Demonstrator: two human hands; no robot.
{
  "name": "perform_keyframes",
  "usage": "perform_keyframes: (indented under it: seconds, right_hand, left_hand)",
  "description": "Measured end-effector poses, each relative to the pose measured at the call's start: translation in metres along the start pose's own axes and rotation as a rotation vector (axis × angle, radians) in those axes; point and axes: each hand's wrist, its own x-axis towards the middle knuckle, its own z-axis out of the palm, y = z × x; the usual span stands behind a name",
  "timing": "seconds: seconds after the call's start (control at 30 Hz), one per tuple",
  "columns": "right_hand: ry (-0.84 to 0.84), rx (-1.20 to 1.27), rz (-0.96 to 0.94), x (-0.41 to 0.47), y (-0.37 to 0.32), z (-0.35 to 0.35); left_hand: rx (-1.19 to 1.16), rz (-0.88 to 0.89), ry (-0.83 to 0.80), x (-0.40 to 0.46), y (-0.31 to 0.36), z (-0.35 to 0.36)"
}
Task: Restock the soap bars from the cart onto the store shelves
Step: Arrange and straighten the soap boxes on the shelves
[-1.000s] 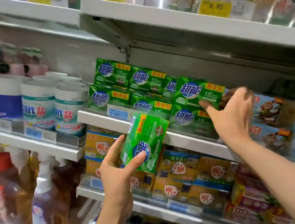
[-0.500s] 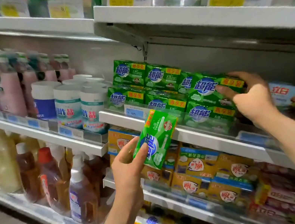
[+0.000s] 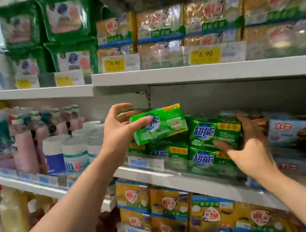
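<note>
At frame centre the left hand (image 3: 118, 129) is gripping a green soap bar (image 3: 159, 123), while the right hand (image 3: 250, 151) is clasping the stacked green bars (image 3: 213, 136) on the shelf (image 3: 158, 173).

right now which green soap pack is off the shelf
The green soap pack gripped in the left hand, raised above the stacked green packs.

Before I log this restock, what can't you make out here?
- Cart: outside the head view.
- Soap stack: rear rows hidden by the front packs and right hand.
- Left labels: motion-blurred, unreadable.
- Held soap: small print unreadable, partly behind left hand.
</note>
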Motion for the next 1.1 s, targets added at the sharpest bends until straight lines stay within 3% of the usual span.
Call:
perform_keyframes:
  seconds: [0.17, 0.3, 0.47, 0.6, 0.7, 0.77, 0.9, 1.1]
  right_hand:
    - [0.028, 0.031, -0.076, 0.006, 0.010, 0.002]
    - [0.043, 0.062, -0.064, 0.009, 0.013, 0.003]
    - [0.032, 0.101, -0.083, 0.011, 0.018, 0.004]
    - [0.021, 0.143, -0.106, 0.011, 0.021, 0.004]
    - [0.014, 0.194, -0.083, 0.011, 0.023, 0.003]
    - [0.023, 0.209, -0.084, 0.011, 0.024, 0.003]
    - [0.015, 0.285, -0.074, 0.012, 0.025, 0.002]
    - [-0.013, 0.334, -0.052, 0.012, 0.025, 0.001]
  left_hand:
    - [0.050, -0.442, -0.051, 0.054, -0.001, 0.026]
    - [0.185, -0.566, -0.180, 0.066, -0.005, 0.040]
    - [0.287, -0.521, -0.232, 0.070, -0.017, 0.042]
    - [0.224, -0.200, -0.007, 0.055, -0.022, 0.042]
    - [0.394, -0.039, -0.109, 0.022, -0.034, 0.033]
    - [0.486, -0.053, -0.194, 0.016, -0.043, 0.029]
    - [0.358, -0.136, -0.267, 0.031, -0.045, 0.027]
    - [0.421, -0.121, -0.347, 0.038, -0.051, 0.020]
